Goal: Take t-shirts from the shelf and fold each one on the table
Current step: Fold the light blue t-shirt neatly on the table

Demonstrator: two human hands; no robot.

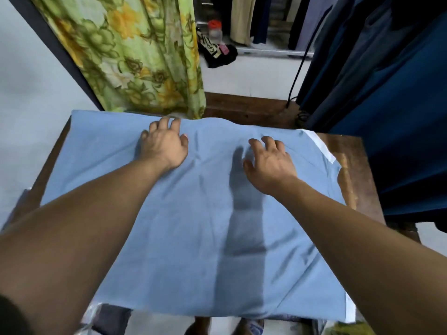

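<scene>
Nothing here can be read properly; the only lettering in sight is on a dark bag (212, 48) lying on the floor beyond the tabletop (246, 110), pale marks on black, too small and blurred to make out; the pink tag (223, 49) on it shows no legible print.

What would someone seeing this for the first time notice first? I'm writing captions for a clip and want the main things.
A light blue t-shirt spread flat over most of the wooden table, with the left hand and the right hand both resting on its far part, fingers spread. Behind the table's far left hangs a green and yellow floral curtain; dark blue garments hang at the right.
</scene>
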